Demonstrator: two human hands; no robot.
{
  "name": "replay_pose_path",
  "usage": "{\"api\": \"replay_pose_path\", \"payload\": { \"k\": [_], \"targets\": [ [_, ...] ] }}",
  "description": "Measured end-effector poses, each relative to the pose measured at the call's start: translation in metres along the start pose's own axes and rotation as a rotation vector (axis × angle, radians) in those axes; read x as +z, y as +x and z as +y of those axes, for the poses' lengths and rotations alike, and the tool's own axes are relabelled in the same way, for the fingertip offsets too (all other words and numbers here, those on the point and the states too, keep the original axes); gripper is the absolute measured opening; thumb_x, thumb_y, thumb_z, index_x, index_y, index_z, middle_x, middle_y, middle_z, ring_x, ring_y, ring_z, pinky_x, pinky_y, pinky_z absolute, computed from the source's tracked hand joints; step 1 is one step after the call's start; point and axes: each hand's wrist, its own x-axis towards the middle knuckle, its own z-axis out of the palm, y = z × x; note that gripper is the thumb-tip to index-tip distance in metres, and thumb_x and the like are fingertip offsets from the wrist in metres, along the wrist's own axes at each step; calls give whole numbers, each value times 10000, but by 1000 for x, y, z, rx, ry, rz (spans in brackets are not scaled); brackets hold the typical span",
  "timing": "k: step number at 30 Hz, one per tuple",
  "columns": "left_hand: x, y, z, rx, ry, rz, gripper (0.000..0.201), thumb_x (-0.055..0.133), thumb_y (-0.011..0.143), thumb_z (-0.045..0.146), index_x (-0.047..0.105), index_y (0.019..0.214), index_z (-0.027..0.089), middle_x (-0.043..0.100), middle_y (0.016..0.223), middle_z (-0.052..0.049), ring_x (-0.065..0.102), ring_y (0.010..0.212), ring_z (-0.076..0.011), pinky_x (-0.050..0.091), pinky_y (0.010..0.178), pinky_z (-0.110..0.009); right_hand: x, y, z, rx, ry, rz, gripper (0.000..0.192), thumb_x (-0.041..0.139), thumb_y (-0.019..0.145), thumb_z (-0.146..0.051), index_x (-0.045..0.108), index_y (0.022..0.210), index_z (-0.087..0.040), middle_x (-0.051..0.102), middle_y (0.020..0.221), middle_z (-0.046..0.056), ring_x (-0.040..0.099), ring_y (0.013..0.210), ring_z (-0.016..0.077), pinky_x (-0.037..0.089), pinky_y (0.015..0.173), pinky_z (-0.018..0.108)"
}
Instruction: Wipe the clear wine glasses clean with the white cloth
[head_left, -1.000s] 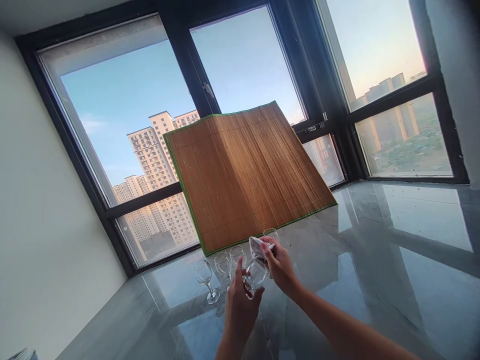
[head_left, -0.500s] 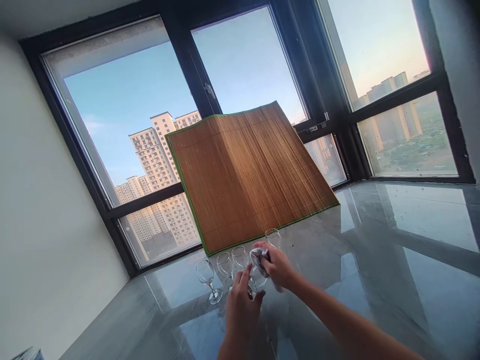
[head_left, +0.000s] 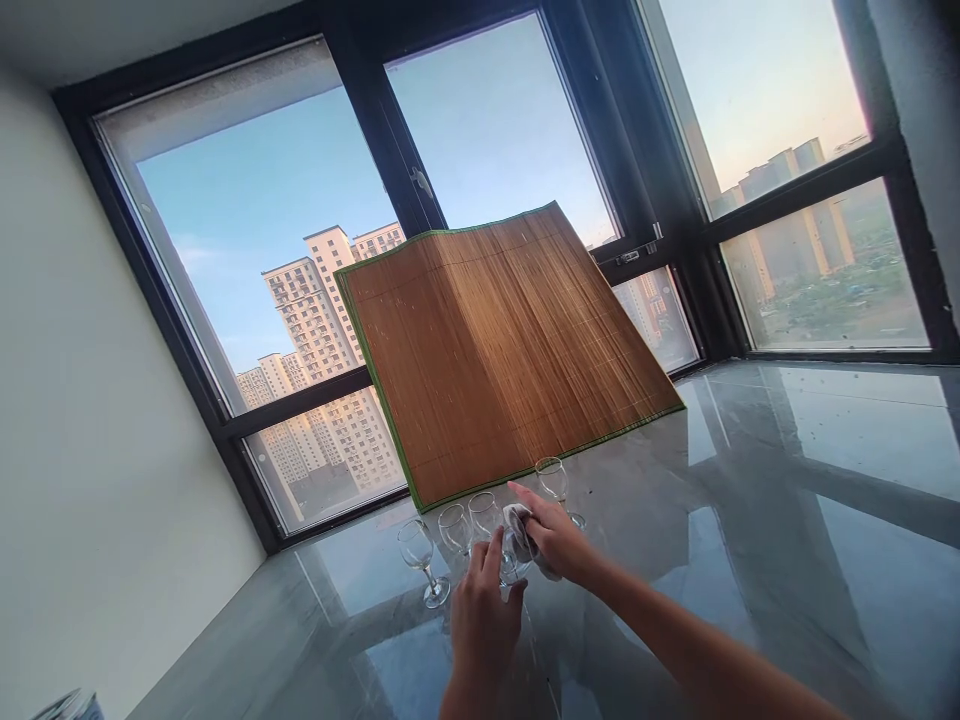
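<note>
Five wine glasses in all: four stand on the glossy floor (head_left: 750, 520) near the bamboo mat's (head_left: 502, 350) lower edge, at (head_left: 420, 560), (head_left: 454, 528), (head_left: 483, 515) and (head_left: 553, 482). The fifth glass (head_left: 512, 560) is held in the left hand's (head_left: 484, 620) grip, while the right hand (head_left: 559, 540) presses one cloth (head_left: 519, 522) into its bowl.

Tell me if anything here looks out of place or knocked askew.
One thing: the bamboo mat stands propped on edge, leaning against the window instead of lying flat on the glossy floor. The wine glasses beside it stand upright, nothing is spilled, and both hands grip one glass with a cloth.
</note>
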Motion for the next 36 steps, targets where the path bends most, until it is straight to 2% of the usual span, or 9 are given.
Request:
{"api": "replay_pose_path", "payload": {
  "k": [7, 12, 17, 20, 22, 26, 29, 33, 36],
  "targets": [
    [-4, -2, 3, 38, 289, -19, 651, 567, 820, 124, 457, 1452, 229, 627, 1236, -94, 670, 964, -250, 515, 764, -321, -13, -7, -18, 236, 310, -249, 582, 520, 804, -267, 572, 1381, -207, 566, 1429, 73, 536, 1291, 271, 414, 1090, 411],
    [-3, -5, 4, 95, 326, 47, 620, 559, 843, 137, 453, 1448, 225, 625, 1232, -93, 679, 945, -218, 530, 753, -296, -13, -10, -22, 194, 384, -270, 555, 518, 902, -521, 577, 1373, -234, 545, 1449, 72, 464, 1361, 274, 320, 1157, 441],
    [1, -5, 9, 143, 297, 141, 548, 550, 881, 183, 479, 1424, 198, 634, 1216, -113, 690, 904, -217, 544, 715, -296, -1, -6, -20, 124, 467, -130, 699, 432, 876, -715, 657, 1268, -182, 705, 1190, 122, 644, 1112, 291, 499, 985, 436],
    [3, -3, 11, 162, 234, 159, 522, 548, 911, 239, 472, 1425, 189, 637, 1208, -123, 686, 914, -216, 546, 710, -289, 6, -5, -16, 30, 384, 6, 590, 473, 892, -612, 666, 1228, -167, 723, 1106, 116, 664, 1016, 258, 531, 899, 387],
    [4, -2, 11, 157, 176, 144, 510, 539, 933, 290, 463, 1428, 194, 640, 1196, -118, 684, 853, -193, 542, 687, -277, 9, -6, -13, -4, 317, 62, 529, 464, 915, -516, 628, 1263, -152, 733, 984, 98, 673, 851, 219, 547, 778, 349],
    [4, -1, 10, 142, 69, 126, 521, 526, 946, 401, 465, 1422, 198, 650, 1164, -100, 644, 654, -135, 528, 613, -266, 7, -8, -13, -32, 146, 153, 512, 486, 916, -428, 550, 1334, -140, 660, 682, 11, 565, 549, 158, 472, 554, 276],
    [3, 0, 11, 127, 23, 140, 529, 544, 934, 416, 481, 1411, 195, 656, 1158, -96, 640, 629, -129, 526, 590, -260, 2, -10, -18, -49, 10, 232, 538, 551, 884, -388, 496, 1370, -164, 609, 598, -34, 545, 523, 156, 456, 557, 269],
    [2, 0, 12, 78, -16, 183, 508, 573, 920, 387, 507, 1382, 186, 655, 1170, -104, 644, 646, -129, 547, 624, -272, -3, -9, -19, -81, -109, 294, 651, 571, 843, -287, 349, 1445, -180, 647, 690, -28, 597, 606, 176, 469, 622, 290],
    [2, 1, 12, 62, -48, 196, 505, 568, 924, 369, 491, 1394, 202, 644, 1188, -102, 639, 651, -120, 554, 636, -274, -4, -6, -16, -104, -135, 290, 662, 547, 832, -236, 315, 1450, -184, 666, 745, -13, 623, 662, 188, 481, 650, 304]
  ]
}}
